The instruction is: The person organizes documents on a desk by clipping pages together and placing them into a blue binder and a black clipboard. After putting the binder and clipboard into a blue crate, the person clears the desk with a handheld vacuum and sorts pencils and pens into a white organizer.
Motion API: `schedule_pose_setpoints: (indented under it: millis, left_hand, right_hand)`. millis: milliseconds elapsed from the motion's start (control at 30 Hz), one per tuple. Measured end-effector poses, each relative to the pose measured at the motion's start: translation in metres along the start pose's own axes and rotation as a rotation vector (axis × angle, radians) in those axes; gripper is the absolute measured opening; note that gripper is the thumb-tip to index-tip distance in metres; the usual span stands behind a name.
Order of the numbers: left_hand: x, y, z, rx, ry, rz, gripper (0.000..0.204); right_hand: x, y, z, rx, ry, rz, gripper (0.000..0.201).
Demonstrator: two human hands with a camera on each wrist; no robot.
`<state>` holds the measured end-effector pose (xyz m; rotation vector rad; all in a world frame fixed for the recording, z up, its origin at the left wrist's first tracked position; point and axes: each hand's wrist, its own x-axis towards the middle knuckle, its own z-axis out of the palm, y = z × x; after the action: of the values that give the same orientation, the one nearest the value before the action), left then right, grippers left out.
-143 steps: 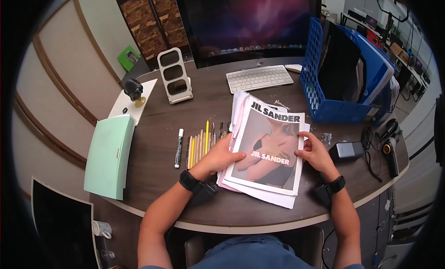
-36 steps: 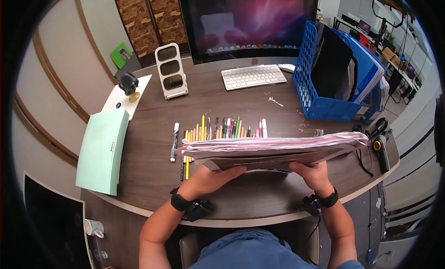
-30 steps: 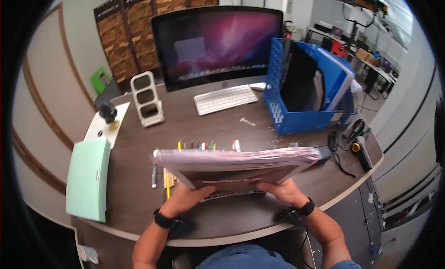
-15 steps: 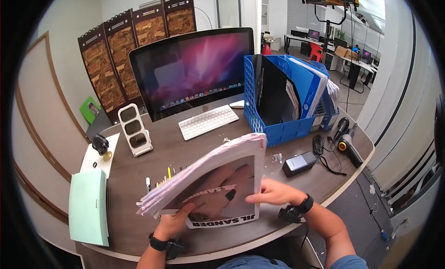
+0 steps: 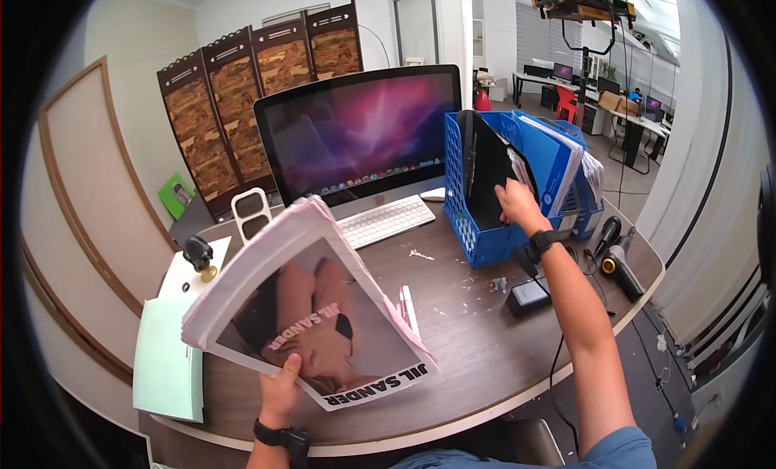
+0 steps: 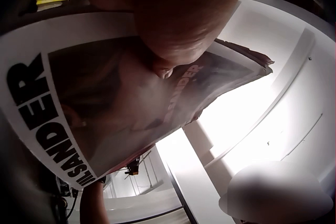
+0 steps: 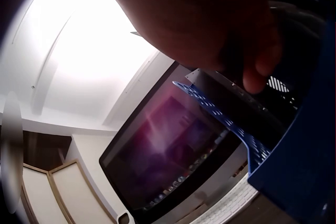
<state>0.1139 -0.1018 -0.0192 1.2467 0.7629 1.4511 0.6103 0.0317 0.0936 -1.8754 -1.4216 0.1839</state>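
Note:
My left hand (image 5: 280,392) holds up a thick stack of papers (image 5: 230,303), its thumb lying on the front sheet. That sheet shows a printed photo and the words JIL SANDER, upside down in the head view. The stack tilts above the desk, and the fingers behind it are hidden. My right hand (image 5: 520,204) is inside the blue file holder (image 5: 495,247), its curled fingers gripping the edge of a black folder (image 5: 485,174). In the right wrist view, fingertips (image 7: 257,79) show against the dark folders.
Blue binders (image 5: 540,158) with papers stand in the holder. Behind are the monitor (image 5: 364,138) and keyboard (image 5: 388,222). A grey box (image 5: 529,298) and corded tool (image 5: 621,267) sit at right. Markers (image 5: 409,307) lie beside the stack; a green file box (image 5: 167,360) is at left.
My right hand has left the paper stack and moved forward to the black folder in the blue holder. The left hand alone now holds the stack, moved left and raised.

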Motion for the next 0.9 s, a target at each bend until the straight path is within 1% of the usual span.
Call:
schedule_pose_setpoints:
  millis: [33, 67, 100, 167, 200, 233, 267, 300, 333, 367, 400, 433, 467, 533, 567, 633, 667, 700, 733, 767, 800, 867, 900]
  left_hand:
    - [-0.002, 0.002, -0.001, 0.003, 0.006, 0.002, 0.037]
    - [-0.002, 0.005, -0.001, -0.027, 0.059, 0.054, 0.038]
    - [-0.002, 0.011, -0.001, -0.058, 0.113, 0.106, 0.039]
    - [-0.002, 0.029, -0.003, -0.103, 0.117, 0.100, 0.039]
    - [-0.006, 0.033, -0.007, -0.149, 0.113, 0.093, 0.039]
    - [-0.006, 0.026, -0.022, -0.167, 0.140, 0.095, 0.040]
    - [-0.007, 0.027, -0.024, -0.160, 0.159, 0.084, 0.040]
    - [-0.003, 0.032, -0.025, -0.184, 0.152, 0.124, 0.039]
    - [-0.001, 0.036, -0.027, -0.205, 0.149, 0.163, 0.039]
    - [0.000, 0.033, -0.034, -0.187, 0.192, 0.149, 0.041]
    - [0.001, 0.038, -0.033, -0.178, 0.210, 0.142, 0.041]
    - [0.005, 0.044, -0.028, -0.226, 0.194, 0.138, 0.041]
    - [0.007, 0.049, -0.022, -0.276, 0.174, 0.136, 0.042]
    - [0.008, 0.059, -0.013, -0.328, 0.178, 0.106, 0.039]
    - [0.009, 0.063, -0.006, -0.383, 0.182, 0.093, 0.039]
    - [0.009, 0.071, 0.006, -0.434, 0.190, 0.081, 0.039]
    - [0.008, 0.073, 0.011, -0.477, 0.190, 0.062, 0.039]
    - [0.008, 0.076, 0.016, -0.519, 0.191, 0.043, 0.039]
    - [0.007, 0.077, 0.021, -0.516, 0.197, 0.049, 0.039]
    - [0.005, 0.079, 0.025, -0.547, 0.163, 0.015, 0.039]
    - [0.003, 0.078, 0.029, -0.578, 0.129, -0.021, 0.038]
    - [0.001, 0.074, 0.036, -0.593, 0.123, -0.048, 0.038]
    - [0.001, 0.072, 0.042, -0.582, 0.159, -0.049, 0.038]
  right_hand:
    - [0.003, -0.001, -0.002, -0.013, 0.023, -0.030, 0.033]
    - [0.006, -0.001, -0.005, -0.026, 0.045, -0.062, 0.030]
    - [0.008, -0.002, -0.007, -0.028, 0.132, -0.093, 0.027]
    - [0.000, -0.015, -0.025, -0.082, 0.228, -0.158, 0.023]
    - [-0.016, -0.032, -0.040, -0.027, 0.262, -0.200, 0.021]
    - [-0.023, -0.038, -0.051, -0.070, 0.329, -0.247, 0.020]
    - [-0.027, -0.039, -0.062, -0.146, 0.452, -0.382, 0.021]
    - [-0.026, -0.032, -0.073, -0.183, 0.557, -0.525, 0.025]
    - [-0.061, -0.070, -0.089, -0.033, 0.509, -0.369, 0.033]
    - [-0.068, -0.070, -0.099, -0.078, 0.564, -0.231, 0.039]
    - [-0.077, -0.072, -0.106, 0.070, 0.555, -0.286, 0.041]
    - [-0.089, -0.080, -0.111, 0.195, 0.514, -0.342, 0.038]
    - [-0.098, -0.086, -0.112, 0.198, 0.501, -0.344, 0.038]
    - [-0.118, -0.102, -0.107, 0.580, 0.293, -0.424, 0.033]
    - [-0.126, -0.108, -0.098, 0.687, 0.205, -0.364, 0.031]
    - [-0.136, -0.101, -0.077, 0.736, -0.043, -0.194, 0.032]
    - [-0.133, -0.078, -0.057, 0.751, -0.171, -0.055, 0.032]
    - [-0.139, -0.077, -0.039, 0.818, -0.392, -0.011, 0.032]
    - [-0.146, -0.072, -0.011, 0.920, -0.504, 0.020, 0.032]
    - [-0.156, -0.065, 0.012, 0.963, -0.600, 0.073, 0.031]
    - [-0.158, -0.040, 0.040, 1.002, -0.742, 0.168, 0.028]
    - [-0.171, -0.022, 0.071, 1.094, -0.922, 0.400, 0.023]
    - [-0.169, -0.011, 0.080, 1.014, -0.929, 0.376, 0.024]
